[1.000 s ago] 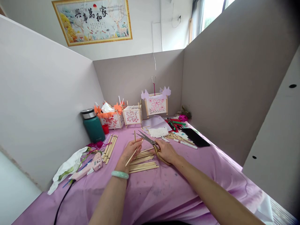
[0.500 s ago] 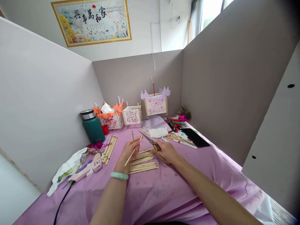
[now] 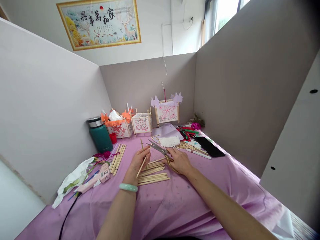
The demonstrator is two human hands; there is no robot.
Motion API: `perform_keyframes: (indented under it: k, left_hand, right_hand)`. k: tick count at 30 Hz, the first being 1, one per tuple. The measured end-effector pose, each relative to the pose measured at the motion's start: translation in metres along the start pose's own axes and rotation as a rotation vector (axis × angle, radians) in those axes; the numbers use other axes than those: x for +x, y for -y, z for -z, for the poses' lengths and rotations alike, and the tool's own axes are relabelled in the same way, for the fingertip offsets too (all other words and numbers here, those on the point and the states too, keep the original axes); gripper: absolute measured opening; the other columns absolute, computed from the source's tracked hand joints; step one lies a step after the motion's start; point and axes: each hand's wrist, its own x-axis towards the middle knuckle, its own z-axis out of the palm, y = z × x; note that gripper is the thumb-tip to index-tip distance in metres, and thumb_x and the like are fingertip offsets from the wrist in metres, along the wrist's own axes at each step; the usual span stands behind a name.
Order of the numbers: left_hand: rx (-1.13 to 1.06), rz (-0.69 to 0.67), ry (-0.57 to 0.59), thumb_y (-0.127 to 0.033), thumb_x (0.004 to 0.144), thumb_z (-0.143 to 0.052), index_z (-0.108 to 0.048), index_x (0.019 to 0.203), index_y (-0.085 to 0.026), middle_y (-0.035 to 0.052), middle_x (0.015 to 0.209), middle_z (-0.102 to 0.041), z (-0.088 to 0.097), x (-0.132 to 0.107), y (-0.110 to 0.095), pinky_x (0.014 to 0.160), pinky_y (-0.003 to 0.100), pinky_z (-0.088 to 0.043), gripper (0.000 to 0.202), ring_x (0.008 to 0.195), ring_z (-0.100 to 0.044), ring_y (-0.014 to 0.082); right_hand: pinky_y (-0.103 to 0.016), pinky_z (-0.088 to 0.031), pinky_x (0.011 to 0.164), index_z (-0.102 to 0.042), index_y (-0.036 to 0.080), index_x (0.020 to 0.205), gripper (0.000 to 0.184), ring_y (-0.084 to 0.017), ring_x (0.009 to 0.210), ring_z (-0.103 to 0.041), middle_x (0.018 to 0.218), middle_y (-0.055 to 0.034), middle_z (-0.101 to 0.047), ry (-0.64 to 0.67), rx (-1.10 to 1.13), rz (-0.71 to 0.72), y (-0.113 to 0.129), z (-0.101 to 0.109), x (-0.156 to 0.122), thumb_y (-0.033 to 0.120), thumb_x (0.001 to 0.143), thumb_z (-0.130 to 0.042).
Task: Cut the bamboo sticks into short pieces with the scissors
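Two thin wooden sticks are gripped in my left hand (image 3: 136, 162), which wears a pale green bangle (image 3: 128, 187). The light stick (image 3: 141, 166) slants up through the fingers, and the darker stick (image 3: 141, 144) stands up above them. My right hand (image 3: 180, 162) is closed round the gold handles of the scissors (image 3: 163, 151). Their blades are parted and point left, right by the upper end of the light stick; whether they touch it I cannot tell. Below and between the hands, several loose sticks (image 3: 153, 179) lie on the purple cloth (image 3: 160, 206).
Left are bundled sticks (image 3: 118, 160), a pink glue gun (image 3: 93, 181) with a cord, and a green flask (image 3: 100, 135). Paper lanterns (image 3: 141, 124) stand behind, another lantern (image 3: 167, 112) hanging from wire. A black phone (image 3: 210, 146), markers (image 3: 198, 153) and pliers (image 3: 187, 132) lie right. Grey panels (image 3: 147, 80) enclose the table.
The scissors' blades have spread apart near the light stick's upper end. In my left hand that stick has turned a little more upright.
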Motion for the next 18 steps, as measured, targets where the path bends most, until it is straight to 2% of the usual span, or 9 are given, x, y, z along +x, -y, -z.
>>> perform_keyframes:
  k: [5,9,15,18]
  left_hand:
    - [-0.008,0.001,0.019,-0.033,0.069,-0.074,-0.053,0.094,-0.014,-0.0101,0.048,-0.037,-0.0011,-0.0019,0.0,0.034,0.017,-0.012,0.037,0.034,-0.021,0.0023]
    - [-0.005,0.0,0.03,-0.034,0.072,-0.071,-0.054,0.103,-0.014,-0.0104,0.048,-0.036,-0.0012,-0.0032,-0.0012,0.033,0.018,-0.009,0.041,0.034,-0.018,0.0027]
    - [-0.008,0.007,0.055,-0.032,0.073,-0.071,-0.053,0.118,-0.011,-0.0097,0.049,-0.036,0.0,-0.0036,-0.0017,0.033,0.018,-0.009,0.052,0.035,-0.018,0.0028]
    - [-0.023,-0.011,0.062,-0.032,0.074,-0.07,-0.053,0.119,-0.011,-0.0095,0.049,-0.036,0.0007,-0.0028,-0.0006,0.034,0.018,-0.01,0.052,0.035,-0.019,0.0031]
  right_hand:
    - [-0.03,-0.04,0.08,-0.048,0.022,0.126,0.053,-0.023,0.098,-0.056,0.108,-0.0091,-0.061,0.003,-0.036,-0.024,0.0019,-0.0021,0.0001,0.053,0.084,-0.054]
    - [-0.03,-0.04,0.08,-0.049,0.023,0.125,0.048,-0.023,0.099,-0.057,0.109,-0.0086,-0.063,0.023,-0.018,-0.035,0.0014,-0.0043,0.0005,0.05,0.086,-0.051]
    - [-0.029,-0.04,0.073,-0.059,0.023,0.107,0.035,-0.021,0.086,-0.061,0.093,-0.0058,-0.068,0.044,0.011,-0.022,0.0022,-0.0028,0.0004,0.051,0.087,-0.049]
    - [-0.028,-0.04,0.074,-0.059,0.023,0.108,0.036,-0.02,0.086,-0.061,0.093,-0.0051,-0.068,0.026,0.038,-0.03,0.0032,-0.0028,0.0005,0.051,0.087,-0.051]
